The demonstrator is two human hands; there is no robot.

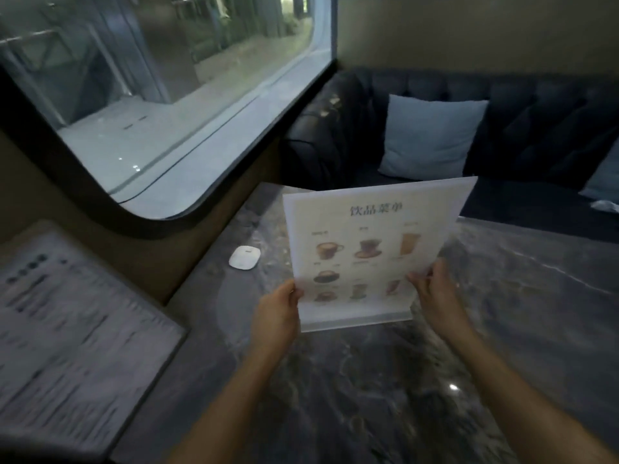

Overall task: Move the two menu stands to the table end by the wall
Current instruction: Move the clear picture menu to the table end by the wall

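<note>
A clear acrylic menu stand (365, 242) with a cream drinks menu showing cups stands upright near the middle of the grey marble table (502, 329). My left hand (276, 316) grips its lower left edge, and my right hand (435, 293) grips its lower right edge. Its base looks to be at or just above the tabletop. A second menu stand (67, 329), blurred, with dark lines of text, leans at the table's left end against the wall.
A small white oval device (244, 257) lies on the table near the wall, left of the held stand. A large window (150, 95) runs along the left wall. A dark sofa (536, 112) with a light blue cushion (428, 139) sits beyond the table.
</note>
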